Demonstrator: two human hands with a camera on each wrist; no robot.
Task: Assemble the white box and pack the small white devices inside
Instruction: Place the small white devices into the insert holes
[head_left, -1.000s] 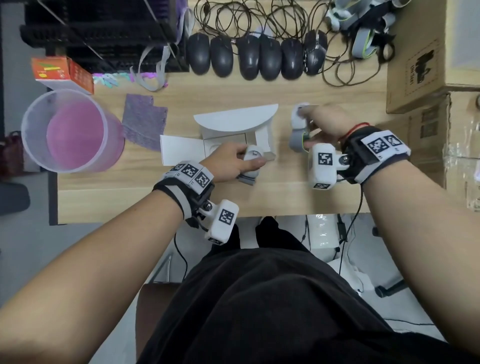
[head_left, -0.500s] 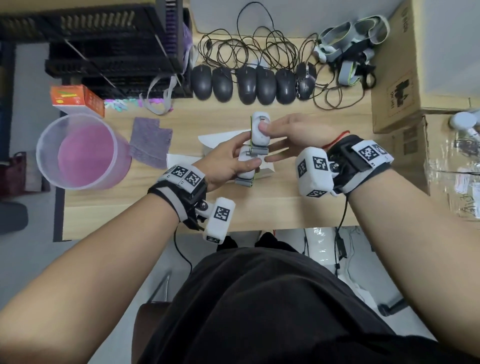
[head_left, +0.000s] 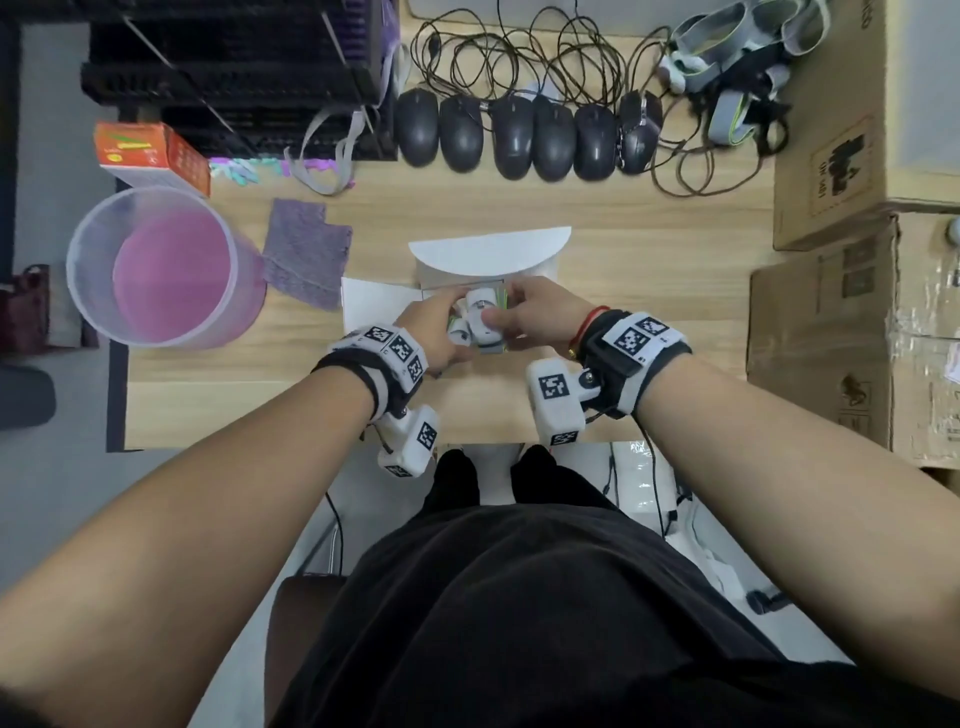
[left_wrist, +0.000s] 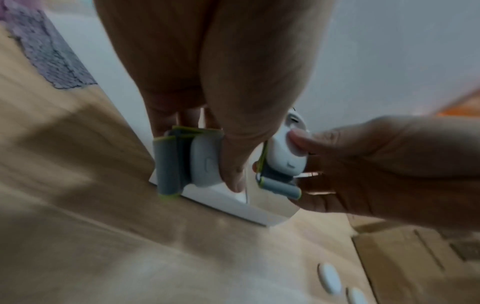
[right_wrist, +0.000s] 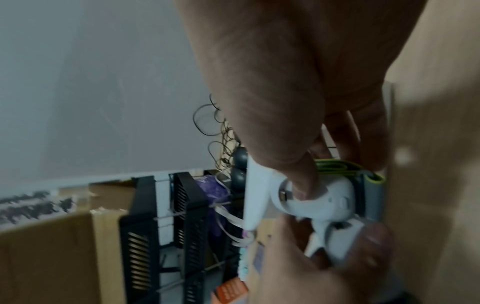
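The white box (head_left: 488, 254) lies on the wooden desk with its rounded lid folded back and a side flap (head_left: 363, 304) spread to the left. Both hands meet over its open front. My left hand (head_left: 445, 335) grips one small white device (left_wrist: 205, 162) with a grey, green-edged strap (left_wrist: 168, 164), which it holds against the box's front flap (left_wrist: 228, 203). My right hand (head_left: 501, 318) pinches a second white device (head_left: 480, 318), thumb on its top (right_wrist: 319, 201), right beside the first. The hands hide the inside of the box.
A translucent bucket with a pink bottom (head_left: 161, 270) and a purple cloth (head_left: 304, 254) lie to the left. Several black mice (head_left: 524, 135) line the back edge, with more strapped devices (head_left: 727, 62) at back right. Cardboard boxes (head_left: 857, 338) stand on the right and a black rack (head_left: 234, 78) at back left.
My right hand has carried its device from the right side of the desk to the left hand's device. Both hands have then come down together onto the box's opening.
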